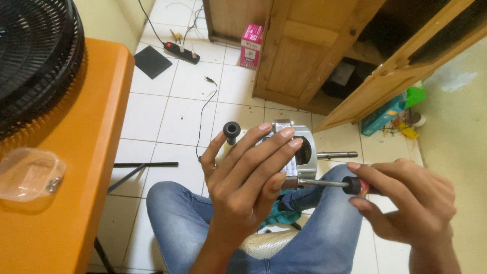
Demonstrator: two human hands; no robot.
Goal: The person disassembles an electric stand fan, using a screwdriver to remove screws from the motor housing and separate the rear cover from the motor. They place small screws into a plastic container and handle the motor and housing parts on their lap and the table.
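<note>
1. Left hand (243,177) wraps its fingers around the grey metal fan motor housing (299,149), above the lap.
2. Right hand (411,203) pinches the black-handled screwdriver (332,183), tip touching the motor, beside the left fingertips.
3. The motor looks heavy, rigid and smooth; gripping the casing, not the protruding steel shaft (337,155), seems safest.

The silver-grey motor housing (304,147) looks like cast metal, dull and smooth. The screwdriver's shaft (322,182) is bright polished steel. The orange table (96,127) is glossy plastic; the far wooden cabinet door (299,45) is varnished pine; the white floor tiles (167,111) shine.
</note>
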